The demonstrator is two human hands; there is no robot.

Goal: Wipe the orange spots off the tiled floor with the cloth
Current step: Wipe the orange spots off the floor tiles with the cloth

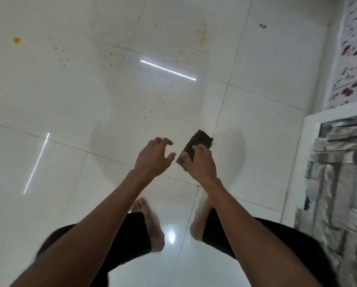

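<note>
Above the glossy white tiled floor (pixel 74 96), the right hand (pixel 202 162) grips a folded dark cloth (pixel 195 142), while the left hand (pixel 152 157) hangs empty beside it, fingers spread and curled. Orange spots (pixel 16 40) lie scattered farther ahead, the largest far left.

Over on the right there's a grey stone-look wall (pixel 337 183) made of stacked rough blocks, with a white frame (pixel 310 121) running along its top and left edge. Just above that frame sits a pale patterned panel (pixel 351 54) with dark red and grey flecks. Well left of the panel, a tiny grey scrap (pixel 262 26) lies by itself.
</note>
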